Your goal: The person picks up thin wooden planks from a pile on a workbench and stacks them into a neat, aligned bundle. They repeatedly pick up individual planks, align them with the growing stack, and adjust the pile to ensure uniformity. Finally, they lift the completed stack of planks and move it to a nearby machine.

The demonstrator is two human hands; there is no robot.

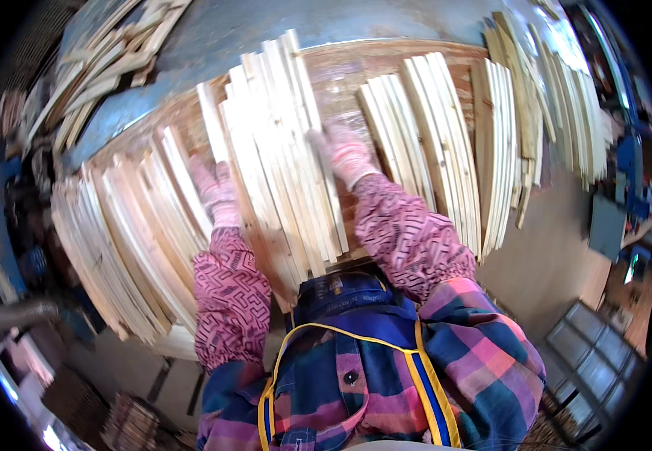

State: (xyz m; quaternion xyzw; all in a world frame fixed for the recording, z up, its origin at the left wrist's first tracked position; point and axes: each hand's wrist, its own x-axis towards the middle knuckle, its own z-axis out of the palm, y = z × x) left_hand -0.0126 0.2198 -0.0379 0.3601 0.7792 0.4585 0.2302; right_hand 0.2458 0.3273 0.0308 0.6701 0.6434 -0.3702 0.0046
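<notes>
A middle stack of pale wooden strips (277, 143) lies lengthwise before me, its far ends uneven. My left hand (218, 197), in a pinkish knit glove, is at the left side of this stack, next to a single strip (211, 120). Its fingers are stretched out and apart. On the stack's right side is my right hand (350, 155), gloved alike, fingers extended along the outer strip and slightly blurred. Whether the fingers press on the wood I cannot tell. Neither hand is closed around a strip.
To the left lies a wide row of strips (127, 233); to the right are more bundles (438, 128) and a group of strips (497, 143). Jumbled offcuts (115, 68) sit on the blue surface (243, 26) at the far left. A metal-framed rack (593, 346) stands at lower right.
</notes>
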